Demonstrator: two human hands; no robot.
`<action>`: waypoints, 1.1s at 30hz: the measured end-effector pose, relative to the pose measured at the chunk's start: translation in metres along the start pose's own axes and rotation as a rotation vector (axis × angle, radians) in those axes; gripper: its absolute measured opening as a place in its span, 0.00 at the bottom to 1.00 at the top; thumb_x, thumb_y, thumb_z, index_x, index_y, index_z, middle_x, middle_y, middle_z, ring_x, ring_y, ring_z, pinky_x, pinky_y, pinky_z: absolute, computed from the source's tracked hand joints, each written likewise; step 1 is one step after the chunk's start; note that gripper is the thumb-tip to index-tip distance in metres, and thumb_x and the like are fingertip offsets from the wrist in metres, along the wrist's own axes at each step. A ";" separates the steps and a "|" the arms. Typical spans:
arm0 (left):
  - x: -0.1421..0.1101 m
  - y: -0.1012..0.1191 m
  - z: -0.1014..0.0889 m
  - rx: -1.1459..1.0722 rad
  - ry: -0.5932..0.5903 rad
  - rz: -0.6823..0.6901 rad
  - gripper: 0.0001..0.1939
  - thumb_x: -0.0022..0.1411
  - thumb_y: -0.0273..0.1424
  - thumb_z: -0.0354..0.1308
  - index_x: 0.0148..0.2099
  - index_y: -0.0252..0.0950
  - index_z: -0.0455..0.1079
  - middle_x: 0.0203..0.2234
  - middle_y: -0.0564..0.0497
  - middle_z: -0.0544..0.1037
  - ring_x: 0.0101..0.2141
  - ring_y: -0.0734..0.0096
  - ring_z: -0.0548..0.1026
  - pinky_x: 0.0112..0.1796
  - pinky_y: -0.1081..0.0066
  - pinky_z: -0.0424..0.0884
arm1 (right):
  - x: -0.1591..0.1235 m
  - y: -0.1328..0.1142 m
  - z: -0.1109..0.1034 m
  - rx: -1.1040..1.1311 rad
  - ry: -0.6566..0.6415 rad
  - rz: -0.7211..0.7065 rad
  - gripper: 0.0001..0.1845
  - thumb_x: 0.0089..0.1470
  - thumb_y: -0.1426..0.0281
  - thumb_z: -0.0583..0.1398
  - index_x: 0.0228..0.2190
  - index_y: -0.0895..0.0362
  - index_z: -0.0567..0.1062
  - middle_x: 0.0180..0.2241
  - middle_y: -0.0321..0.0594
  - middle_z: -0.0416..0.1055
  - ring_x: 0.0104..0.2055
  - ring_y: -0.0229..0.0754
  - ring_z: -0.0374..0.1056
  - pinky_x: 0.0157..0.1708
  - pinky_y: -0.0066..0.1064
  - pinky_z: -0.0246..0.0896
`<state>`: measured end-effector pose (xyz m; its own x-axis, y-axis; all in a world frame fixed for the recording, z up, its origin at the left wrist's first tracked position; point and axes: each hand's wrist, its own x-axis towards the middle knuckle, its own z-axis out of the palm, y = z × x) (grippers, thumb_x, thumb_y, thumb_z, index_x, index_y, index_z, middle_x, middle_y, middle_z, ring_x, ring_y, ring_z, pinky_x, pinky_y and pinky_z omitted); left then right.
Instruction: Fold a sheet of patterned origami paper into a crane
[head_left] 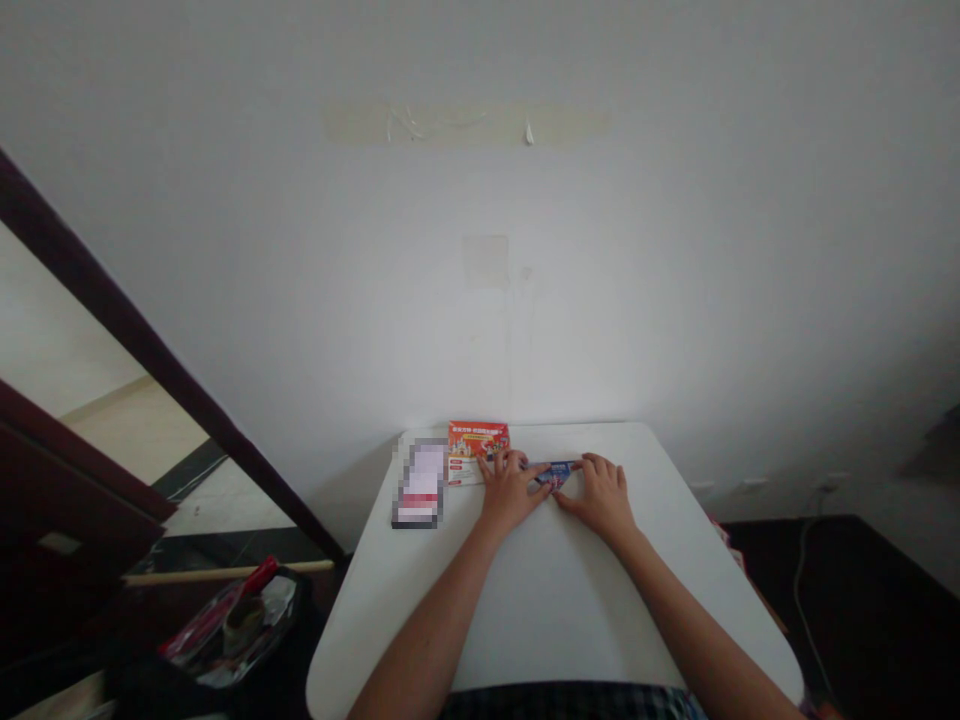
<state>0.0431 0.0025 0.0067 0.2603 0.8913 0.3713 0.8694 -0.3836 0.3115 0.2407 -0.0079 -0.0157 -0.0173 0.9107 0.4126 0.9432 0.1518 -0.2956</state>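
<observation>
A small piece of blue printed paper [553, 476], apparently folded to a point at its near side, lies flat on the white table [559, 600]. My left hand [511, 488] rests over its left end, with a finger and the thumb pressing on it. From the other side my right hand [600, 490] has its thumb and fingertips at the paper's right edges. Just left of my left hand is a red and white printed leaflet [476, 440], partly covered by that hand's fingers.
A phone [420, 485] with a blurred screen lies at the table's far left. The table's back edge meets a pale wall [675, 250]. On the floor to the left stands a bag [247, 620] with assorted things. A cable [799, 580] hangs at the right.
</observation>
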 end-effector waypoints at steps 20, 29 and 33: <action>0.000 0.001 -0.004 0.008 -0.027 -0.007 0.20 0.60 0.51 0.59 0.55 0.65 0.71 0.50 0.51 0.69 0.57 0.51 0.59 0.59 0.26 0.36 | 0.006 -0.012 -0.018 -0.094 -0.011 0.063 0.21 0.54 0.56 0.61 0.45 0.54 0.73 0.49 0.47 0.71 0.52 0.51 0.64 0.56 0.45 0.51; -0.001 0.000 -0.002 0.003 -0.037 -0.022 0.21 0.59 0.50 0.61 0.55 0.66 0.70 0.50 0.52 0.68 0.57 0.51 0.59 0.59 0.27 0.35 | 0.022 -0.003 -0.019 -0.098 -0.013 0.090 0.12 0.56 0.60 0.59 0.39 0.52 0.76 0.45 0.43 0.73 0.53 0.52 0.61 0.49 0.41 0.55; -0.002 -0.001 -0.002 -0.012 -0.032 -0.014 0.20 0.59 0.50 0.61 0.55 0.65 0.71 0.50 0.51 0.69 0.57 0.51 0.59 0.59 0.26 0.35 | 0.027 0.003 -0.016 -0.085 0.038 0.087 0.10 0.56 0.62 0.59 0.36 0.51 0.78 0.44 0.44 0.74 0.53 0.55 0.61 0.48 0.44 0.56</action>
<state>0.0411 0.0007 0.0080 0.2611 0.9040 0.3386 0.8680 -0.3734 0.3274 0.2485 0.0114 0.0086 0.0771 0.9037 0.4212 0.9654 0.0379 -0.2579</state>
